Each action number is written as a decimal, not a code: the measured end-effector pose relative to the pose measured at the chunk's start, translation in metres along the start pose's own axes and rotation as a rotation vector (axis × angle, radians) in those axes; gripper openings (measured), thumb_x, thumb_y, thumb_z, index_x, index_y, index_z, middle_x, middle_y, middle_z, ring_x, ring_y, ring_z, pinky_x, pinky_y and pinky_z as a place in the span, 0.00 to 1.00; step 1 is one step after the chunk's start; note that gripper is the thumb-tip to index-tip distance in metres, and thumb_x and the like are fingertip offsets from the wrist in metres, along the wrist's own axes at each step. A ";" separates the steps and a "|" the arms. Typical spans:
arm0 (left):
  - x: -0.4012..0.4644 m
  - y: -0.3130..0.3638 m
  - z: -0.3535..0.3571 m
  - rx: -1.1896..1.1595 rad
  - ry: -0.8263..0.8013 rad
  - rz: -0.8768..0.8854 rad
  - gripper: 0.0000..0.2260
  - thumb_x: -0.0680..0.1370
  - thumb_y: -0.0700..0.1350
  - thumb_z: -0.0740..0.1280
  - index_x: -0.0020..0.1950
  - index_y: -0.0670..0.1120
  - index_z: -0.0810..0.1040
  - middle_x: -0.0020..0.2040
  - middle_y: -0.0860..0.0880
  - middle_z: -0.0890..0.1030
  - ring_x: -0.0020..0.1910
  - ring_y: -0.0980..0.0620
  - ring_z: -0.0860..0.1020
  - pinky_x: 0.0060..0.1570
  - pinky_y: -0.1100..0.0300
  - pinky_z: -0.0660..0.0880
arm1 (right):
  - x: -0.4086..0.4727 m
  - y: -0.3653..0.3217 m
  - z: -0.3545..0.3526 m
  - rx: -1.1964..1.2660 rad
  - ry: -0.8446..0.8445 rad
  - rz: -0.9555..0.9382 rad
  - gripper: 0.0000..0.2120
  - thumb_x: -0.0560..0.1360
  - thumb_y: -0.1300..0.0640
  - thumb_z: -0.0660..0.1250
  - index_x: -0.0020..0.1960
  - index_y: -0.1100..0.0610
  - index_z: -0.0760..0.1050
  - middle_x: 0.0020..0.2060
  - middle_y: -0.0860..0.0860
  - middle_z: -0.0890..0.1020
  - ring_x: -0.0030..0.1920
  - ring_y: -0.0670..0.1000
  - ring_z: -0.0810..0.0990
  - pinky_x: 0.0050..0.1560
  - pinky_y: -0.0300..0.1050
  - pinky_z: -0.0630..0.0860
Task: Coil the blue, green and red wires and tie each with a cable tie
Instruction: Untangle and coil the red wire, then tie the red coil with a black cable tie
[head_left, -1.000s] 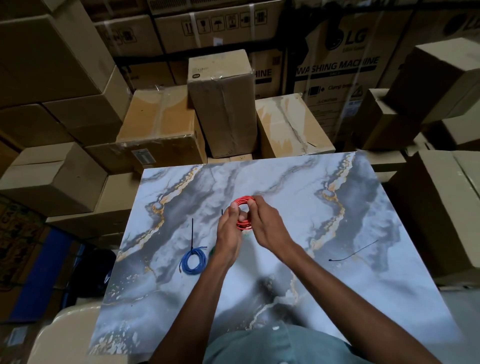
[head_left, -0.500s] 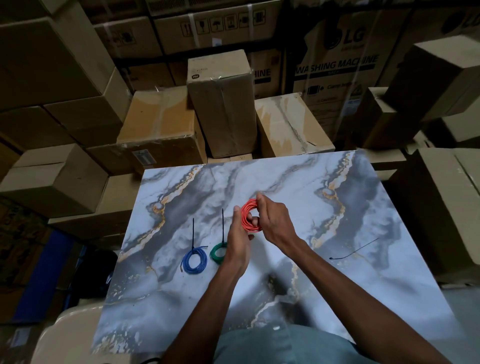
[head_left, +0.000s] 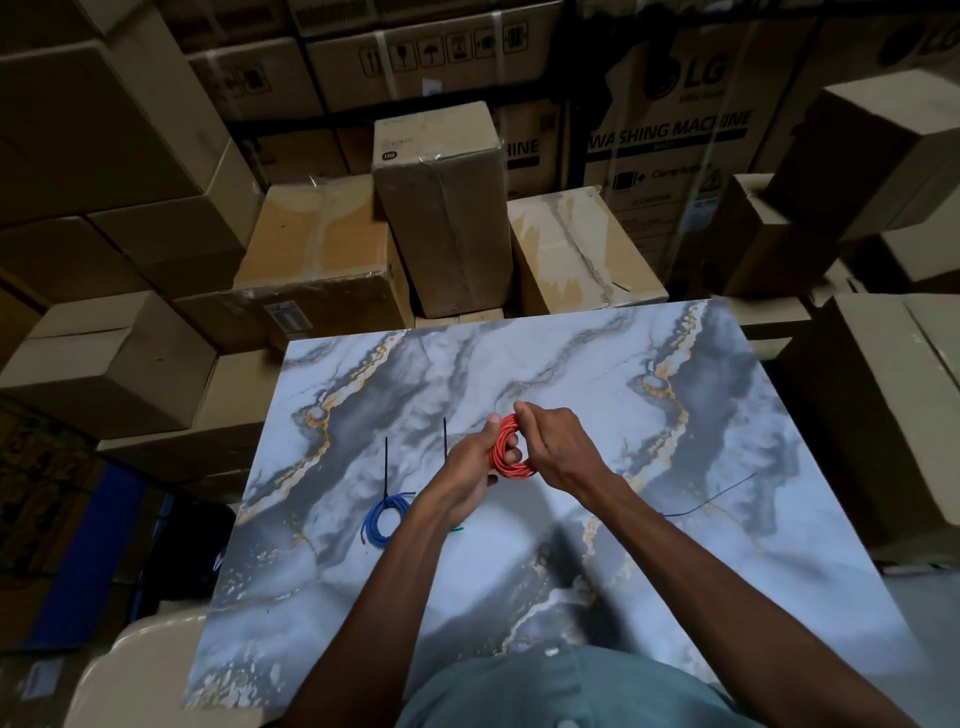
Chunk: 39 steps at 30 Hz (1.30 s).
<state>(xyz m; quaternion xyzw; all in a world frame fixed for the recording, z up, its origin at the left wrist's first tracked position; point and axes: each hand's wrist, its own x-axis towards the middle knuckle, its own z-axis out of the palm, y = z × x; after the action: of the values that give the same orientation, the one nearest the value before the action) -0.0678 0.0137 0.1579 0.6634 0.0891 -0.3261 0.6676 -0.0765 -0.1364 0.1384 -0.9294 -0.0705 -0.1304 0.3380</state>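
Red wire coil (head_left: 506, 452) | between hands | left (head_left: 470, 475), right (head_left: 558, 449) both grip it

Marbled table (head_left: 597, 364) amid boxes (head_left: 130, 374)

An upright carton (head_left: 441, 208) stands just past the far edge — a washing-machine box (head_left: 670, 140) far right, a beige chair (head_left: 140, 675) near left, a blue panel (head_left: 72, 545) on the left.

Both the left hand (head_left: 470, 470) and right hand (head_left: 558, 447) are gripping the red wire coil (head_left: 506, 454) above the marble-patterned table (head_left: 727, 571), beside the tied blue wire coil (head_left: 384, 519).
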 end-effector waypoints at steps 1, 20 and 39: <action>0.001 -0.004 0.004 -0.047 0.027 0.017 0.20 0.84 0.57 0.55 0.40 0.48 0.75 0.32 0.52 0.76 0.34 0.55 0.75 0.43 0.57 0.67 | -0.003 0.002 0.001 0.032 0.008 0.023 0.15 0.83 0.54 0.49 0.44 0.56 0.71 0.30 0.55 0.76 0.27 0.60 0.72 0.30 0.48 0.64; 0.011 -0.039 0.026 0.047 0.198 0.099 0.16 0.86 0.51 0.54 0.42 0.45 0.72 0.30 0.53 0.68 0.26 0.60 0.67 0.34 0.64 0.64 | -0.037 0.009 0.011 0.515 -0.065 0.580 0.34 0.86 0.39 0.43 0.45 0.51 0.83 0.38 0.50 0.86 0.42 0.45 0.84 0.49 0.42 0.77; 0.008 -0.072 0.063 0.271 0.152 0.044 0.18 0.85 0.53 0.54 0.41 0.46 0.71 0.38 0.45 0.73 0.35 0.53 0.69 0.38 0.60 0.65 | -0.149 0.104 -0.017 -0.067 0.072 0.776 0.15 0.71 0.67 0.71 0.57 0.60 0.81 0.53 0.59 0.77 0.54 0.60 0.77 0.51 0.47 0.77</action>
<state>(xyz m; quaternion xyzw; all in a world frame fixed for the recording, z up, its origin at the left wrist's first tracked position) -0.1207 -0.0418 0.1006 0.7720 0.0799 -0.2692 0.5702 -0.1997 -0.2331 0.0444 -0.8924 0.3023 -0.0277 0.3340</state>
